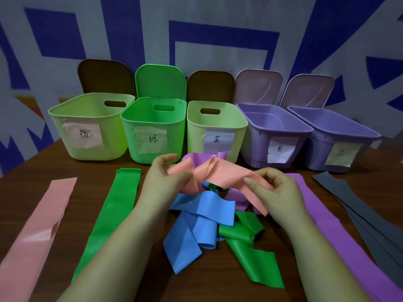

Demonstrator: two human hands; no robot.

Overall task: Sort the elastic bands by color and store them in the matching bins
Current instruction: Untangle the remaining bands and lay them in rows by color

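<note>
Left hand: pinches the left end of the crumpled pink band, thumb and fingers closed on it, above the tangled pile.
Right hand: grip clenched on the right end of the same pink band, fingers curled over the fold, just right of the tangled pile.
Crumpled pink band: held up between both hands, twisted and folded, directly over the tangled pile.
Tangled pile: lies on the wooden counter; holds a blue band, a green band and a purple band, all overlapping.
Flat pink band: laid out straight, far left of the tangled pile.
Flat green band: straight, just left of the tangled pile, between it and the flat pink band.
Flat purple band: straight, right of the tangled pile, partly under the right wrist.
Grey bands: several stacked strips, far right of the tangled pile.
Bins: five open bins in a row behind the tangled pile, each with a handwritten paper label and a lid propped behind it.
Pale green bin: behind-left of the pile, furthest left.
Bright green bin: behind the pile, slightly left.
Small pale green bin: straight behind the pile.
First purple bin: behind-right of the pile.
Second purple bin: behind the pile, furthest right.
</note>
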